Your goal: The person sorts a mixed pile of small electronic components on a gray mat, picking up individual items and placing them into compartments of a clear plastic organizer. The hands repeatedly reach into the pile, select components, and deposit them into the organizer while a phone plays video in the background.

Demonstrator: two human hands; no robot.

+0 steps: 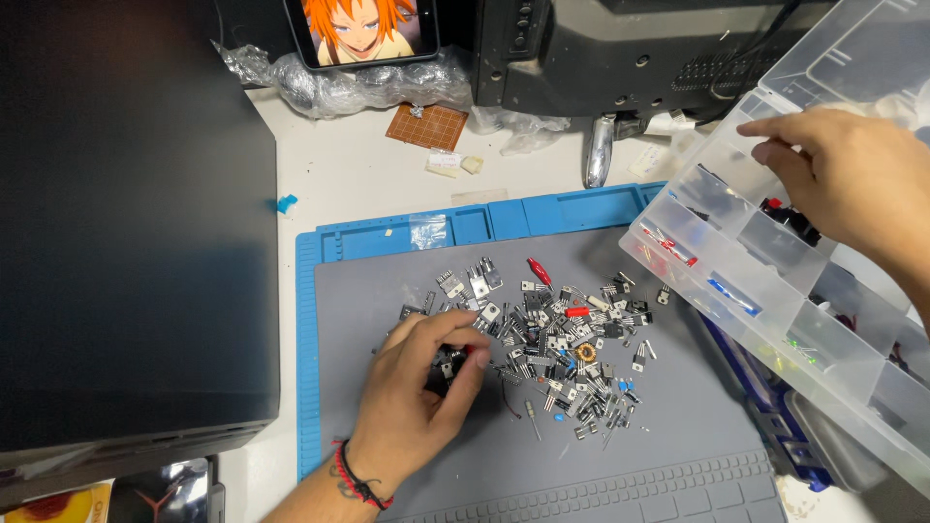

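While the left grip (426, 373) pinches one small black component (448, 360) at the pile's (552, 339) edge, the right grip (838, 174) rests open over one clear organizer box (775, 291).

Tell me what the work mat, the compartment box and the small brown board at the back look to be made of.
Work mat: probably silicone or rubber, matte grey with a blue moulded rim of small trays.
Compartment box: clear hard plastic, glossy, its contents showing through walls and dividers.
Brown board: likely perforated circuit board, a coppery face with a fine grid of dots.
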